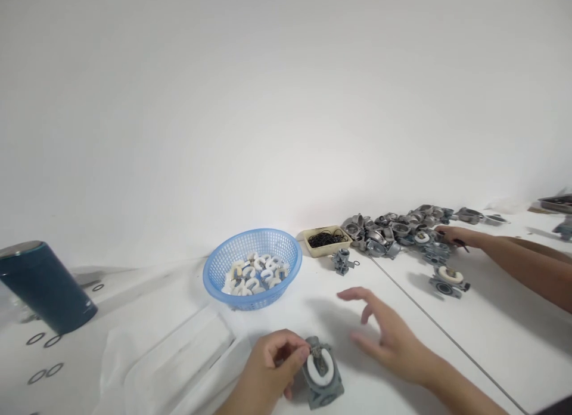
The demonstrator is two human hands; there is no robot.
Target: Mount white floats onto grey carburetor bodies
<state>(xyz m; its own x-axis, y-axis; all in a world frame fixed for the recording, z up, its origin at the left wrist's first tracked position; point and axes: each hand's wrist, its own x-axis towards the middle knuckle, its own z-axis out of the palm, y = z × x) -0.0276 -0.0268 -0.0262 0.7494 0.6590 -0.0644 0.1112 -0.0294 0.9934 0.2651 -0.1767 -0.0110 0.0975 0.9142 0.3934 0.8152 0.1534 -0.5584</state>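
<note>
My left hand [268, 367] grips a grey metal part [320, 374] with a white horseshoe-shaped piece seated on top, near the table's front edge. My right hand [384, 330] hovers just right of it with fingers spread and nothing in it. A blue mesh basket [210, 272] holding several white horseshoe pieces stands behind my hands. A small grey metal part [342, 262] sits alone further back.
A beige tray [313, 246] of black rubber rings and a pile of grey metal castings [393, 227] lie at the back right. Another person's hand [451, 236] reaches into that pile. A dark blue tumbler [42, 287] stands at left, with loose black rings [44, 339] beside it.
</note>
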